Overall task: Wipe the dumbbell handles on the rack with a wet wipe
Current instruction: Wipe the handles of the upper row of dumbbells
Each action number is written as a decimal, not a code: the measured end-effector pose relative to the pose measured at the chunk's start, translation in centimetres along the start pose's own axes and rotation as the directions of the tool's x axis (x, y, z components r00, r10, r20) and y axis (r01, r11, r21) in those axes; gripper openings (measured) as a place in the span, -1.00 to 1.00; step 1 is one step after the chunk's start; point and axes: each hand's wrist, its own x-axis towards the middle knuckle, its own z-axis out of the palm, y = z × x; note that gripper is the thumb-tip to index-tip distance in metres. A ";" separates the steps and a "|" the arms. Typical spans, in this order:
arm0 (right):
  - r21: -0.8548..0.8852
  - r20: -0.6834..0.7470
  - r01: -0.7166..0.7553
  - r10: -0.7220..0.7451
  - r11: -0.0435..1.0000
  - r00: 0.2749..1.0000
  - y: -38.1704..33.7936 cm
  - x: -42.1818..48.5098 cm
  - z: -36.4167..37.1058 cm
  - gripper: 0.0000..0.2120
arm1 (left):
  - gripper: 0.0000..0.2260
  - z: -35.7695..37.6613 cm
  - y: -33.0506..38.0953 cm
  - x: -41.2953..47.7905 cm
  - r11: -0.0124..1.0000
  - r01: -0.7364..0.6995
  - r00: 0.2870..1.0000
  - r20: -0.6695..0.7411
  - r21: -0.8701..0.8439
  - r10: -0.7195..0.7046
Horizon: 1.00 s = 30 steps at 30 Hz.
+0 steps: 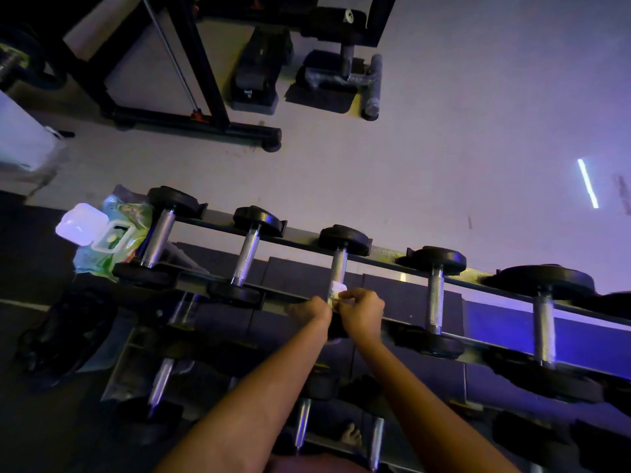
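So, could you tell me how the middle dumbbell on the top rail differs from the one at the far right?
The middle dumbbell has smaller black heads; the far-right dumbbell has clearly bigger ones. The middle handle carries the wet wipe at its near end, gripped by the right hand, with the left hand beside it; the far-right handle is bare and untouched. Both lie across the rack and have metal handles.
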 end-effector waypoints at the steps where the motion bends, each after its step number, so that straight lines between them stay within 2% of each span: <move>1: 0.015 -0.007 -0.001 0.001 1.000 1.000 -0.1 0.2 0.1 -0.88 | -0.56 0.2 -0.2 0.5 1.000 -0.029 0.999 -0.024 -0.002 0.029; 5: 0.037 -0.071 0.042 -0.039 0.998 0.997 -2.7 2.6 0.2 -0.87 | -0.53 1.0 -0.9 1.9 0.996 -0.085 0.995 -0.054 -0.014 0.084; 8: -0.010 -0.101 0.082 -0.083 0.997 0.991 -5.2 5.5 0.1 -0.84 | -0.57 0.6 -0.8 1.4 0.995 -0.091 0.994 -0.049 0.045 0.093; 13: -0.098 -0.027 0.062 -0.065 0.993 0.998 -4.2 5.5 -0.1 -0.92 | -0.69 -0.1 -0.3 0.7 0.978 -0.083 0.996 -0.025 0.190 0.089; 18: -0.115 0.020 0.012 -0.010 0.993 1.000 -0.9 1.5 -0.1 -0.96 | -0.61 -0.1 -0.3 0.8 0.953 -0.113 0.991 -0.041 0.282 0.129; 22: -0.063 0.019 -0.010 0.011 0.998 1.000 -0.6 0.5 -0.2 -0.93 | -0.57 -0.4 -0.1 0.5 0.971 -0.065 0.998 -0.008 0.229 0.068; 27: 0.024 -0.087 0.032 -0.029 0.999 0.996 -3.0 3.2 0.1 -0.84 | -0.59 -0.3 0.0 0.3 0.986 -0.095 0.995 -0.007 0.135 0.097; 30: 0.006 -0.084 0.083 -0.082 0.997 0.993 -4.4 5.3 -0.4 -0.92 | -0.56 -0.4 0.0 0.0 0.994 -0.083 0.996 0.015 0.072 0.082</move>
